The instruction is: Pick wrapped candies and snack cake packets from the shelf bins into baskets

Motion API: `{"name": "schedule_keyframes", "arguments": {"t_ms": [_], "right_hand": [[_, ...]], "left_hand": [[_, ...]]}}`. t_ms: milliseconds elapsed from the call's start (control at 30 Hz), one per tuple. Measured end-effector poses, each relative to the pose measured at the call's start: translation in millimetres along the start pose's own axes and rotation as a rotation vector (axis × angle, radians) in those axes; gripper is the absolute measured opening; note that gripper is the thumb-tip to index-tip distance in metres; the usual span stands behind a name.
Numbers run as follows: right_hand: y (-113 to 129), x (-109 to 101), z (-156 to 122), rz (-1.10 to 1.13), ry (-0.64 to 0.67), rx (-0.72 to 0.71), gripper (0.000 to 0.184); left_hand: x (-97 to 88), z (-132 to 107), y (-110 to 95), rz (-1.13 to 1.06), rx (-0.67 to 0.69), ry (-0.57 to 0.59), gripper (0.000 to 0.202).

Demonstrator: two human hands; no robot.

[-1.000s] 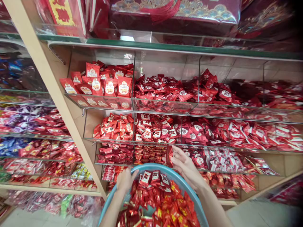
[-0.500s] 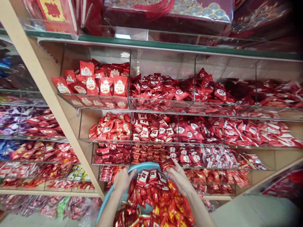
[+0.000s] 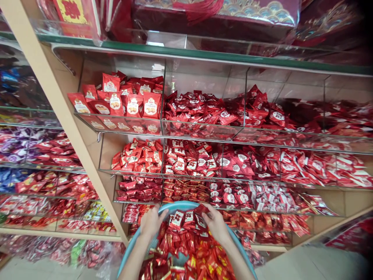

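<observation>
A round light-blue plastic basket (image 3: 130, 252) sits low in front of me, filled with small red wrapped packets (image 3: 211, 260). My left hand (image 3: 151, 221) is closed around its far left rim, thumb on the inside. Over the far right part of the basket, my right hand (image 3: 215, 222) pinches a dark red packet (image 3: 201, 210), partly covered by the fingers. Close to those fingertips, several red packets with white labels (image 3: 176, 220) lie on top of the pile.
Glass-fronted shelves (image 3: 201, 136) of red packets rise beyond the basket. A pale wooden post (image 3: 58, 105) stands at left, beside another shelf unit. Large decorated boxes (image 3: 215, 23) rest on the top glass shelf. Bagged sweets (image 3: 58, 251) lie near the floor at lower left.
My right hand has moved left and slightly down with the dark red packet, from the basket's far right rim to above the pile. My left hand stays on the rim.
</observation>
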State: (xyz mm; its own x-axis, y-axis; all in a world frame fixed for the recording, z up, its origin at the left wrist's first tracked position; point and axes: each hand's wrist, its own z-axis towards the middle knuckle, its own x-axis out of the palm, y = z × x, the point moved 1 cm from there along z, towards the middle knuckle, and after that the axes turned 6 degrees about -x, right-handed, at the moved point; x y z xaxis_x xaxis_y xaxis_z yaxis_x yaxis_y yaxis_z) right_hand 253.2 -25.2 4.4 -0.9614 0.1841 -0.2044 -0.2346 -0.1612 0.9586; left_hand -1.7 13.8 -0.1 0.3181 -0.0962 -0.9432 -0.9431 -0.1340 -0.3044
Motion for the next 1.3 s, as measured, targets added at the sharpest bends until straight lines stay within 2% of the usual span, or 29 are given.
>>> {"name": "schedule_keyframes", "arguments": {"t_ms": [167, 300, 467, 700, 833, 1033, 1167, 1300], "right_hand": [[-1, 3, -5, -0.226, 0.042, -0.1, 0.034], [-2, 4, -8, -0.327, 0.111, -0.112, 0.038], [0, 0, -10, -0.38, 0.185, -0.091, 0.038], [8, -2, -13, -0.369, 0.206, -0.07, 0.043], [33, -8, -7, -0.351, 0.085, -0.157, 0.03], [98, -23, 15, -0.417, -0.095, -0.391, 0.022], [127, -28, 32, -0.585, -0.176, -0.575, 0.02], [143, -28, 55, -0.82, -0.198, -0.718, 0.02]], "left_hand": [[-0.7, -1, 0, 0.001, 0.0, 0.008, 0.045], [-2.8, -2, -1, 0.003, -0.005, 0.012, 0.046], [-3.0, -2, -2, -0.006, -0.003, 0.011, 0.046], [-2.7, -2, 0, -0.023, 0.009, 0.004, 0.042], [-3.2, -2, -1, -0.015, -0.011, 0.013, 0.042], [-5.6, -4, -2, 0.004, -0.022, 0.032, 0.045], [-4.4, -4, -1, 0.001, -0.018, 0.014, 0.045], [-2.7, -4, 0, 0.002, -0.003, 0.003, 0.045]]}}
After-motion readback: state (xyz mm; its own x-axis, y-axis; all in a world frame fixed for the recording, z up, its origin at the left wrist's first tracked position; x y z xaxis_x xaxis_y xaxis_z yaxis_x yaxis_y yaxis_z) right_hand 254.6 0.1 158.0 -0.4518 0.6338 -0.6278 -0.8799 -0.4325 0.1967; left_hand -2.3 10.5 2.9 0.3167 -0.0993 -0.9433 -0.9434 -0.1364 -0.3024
